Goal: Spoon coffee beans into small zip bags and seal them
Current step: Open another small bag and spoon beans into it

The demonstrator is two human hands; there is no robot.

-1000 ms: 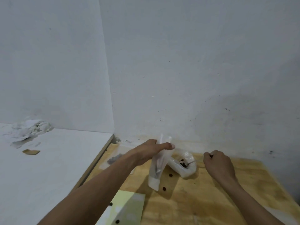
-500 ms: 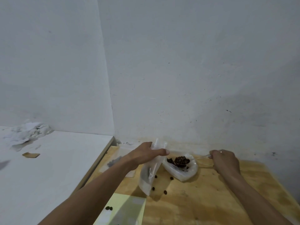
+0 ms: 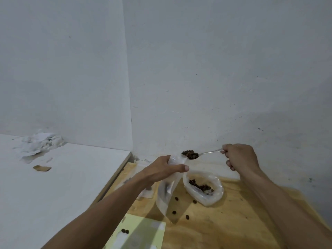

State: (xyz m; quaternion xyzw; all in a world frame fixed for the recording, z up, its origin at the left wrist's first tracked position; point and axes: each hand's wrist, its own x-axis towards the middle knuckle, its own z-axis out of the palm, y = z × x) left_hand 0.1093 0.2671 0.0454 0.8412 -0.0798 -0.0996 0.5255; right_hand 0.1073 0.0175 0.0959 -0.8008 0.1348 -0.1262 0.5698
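My left hand (image 3: pixel 162 170) grips the top of a clear small zip bag (image 3: pixel 168 192), which hangs upright above the wooden table (image 3: pixel 233 221). My right hand (image 3: pixel 240 158) holds a metal spoon (image 3: pixel 209 152) by its handle. The spoon's bowl is heaped with coffee beans (image 3: pixel 190 154) and hovers right at the zip bag's mouth. Below the spoon an open plastic bag of beans (image 3: pixel 203 189) lies on the table.
Several loose beans (image 3: pixel 180 206) are scattered on the wood by the bags. A pale yellow-green sheet (image 3: pixel 138 234) with two beans lies at the front. Another filled bag (image 3: pixel 128 180) lies behind my left arm. A white surface (image 3: pixel 59 186) with crumpled paper (image 3: pixel 40 143) adjoins on the left.
My right hand has lifted the loaded spoon out of the bean bag and brought it up to the zip bag's mouth. My left hand raised the zip bag slightly.
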